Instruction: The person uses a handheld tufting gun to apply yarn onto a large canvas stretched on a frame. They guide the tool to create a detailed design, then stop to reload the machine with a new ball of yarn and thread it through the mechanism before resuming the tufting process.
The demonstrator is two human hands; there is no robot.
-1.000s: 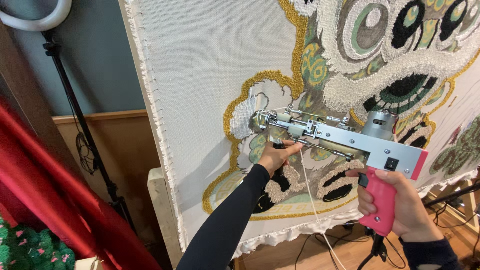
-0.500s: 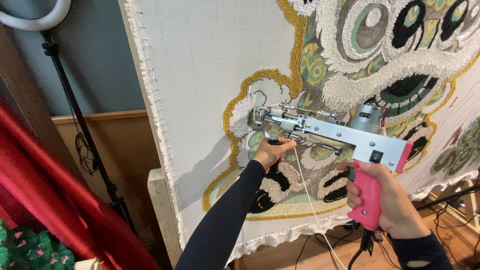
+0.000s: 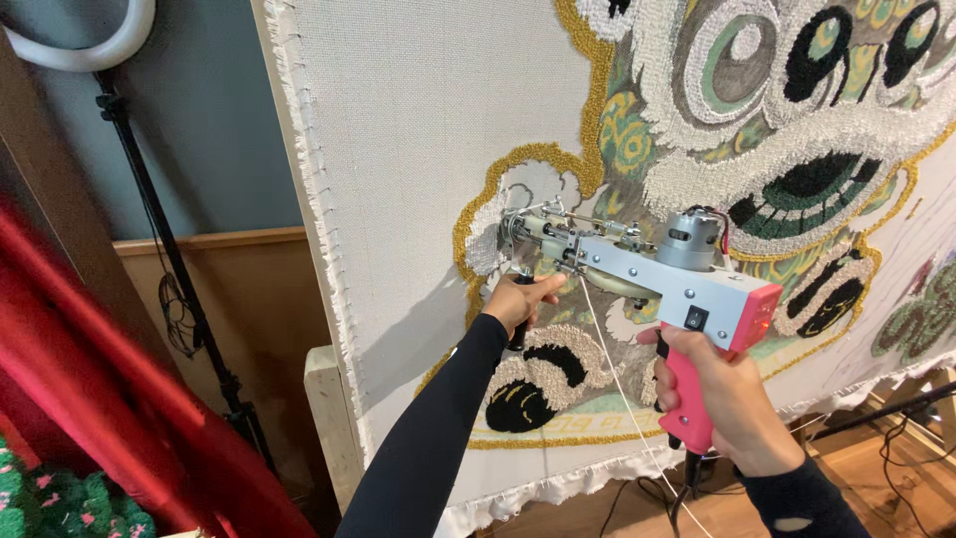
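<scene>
A silver tufting gun (image 3: 647,269) with a pink grip is pressed nose-first against a stretched pale cloth (image 3: 418,130). My right hand (image 3: 722,399) is wrapped around the pink grip at the lower right. My left hand (image 3: 518,299) grips the black front handle under the gun's nose. The nose sits in a white tufted patch ringed with gold yarn (image 3: 498,169). A white yarn strand (image 3: 617,379) hangs down from the gun. A large tufted creature face in white, green, black and gold (image 3: 787,110) fills the cloth's right side.
The cloth is stretched on a wooden frame (image 3: 324,399). A black stand (image 3: 169,259) with a white ring light (image 3: 90,45) stands at the left before a grey wall. Red fabric (image 3: 119,399) hangs at the lower left. Cables (image 3: 896,438) lie on the wooden floor.
The gun has moved slightly up the cloth, with both hands following it. The view has shifted a little.
</scene>
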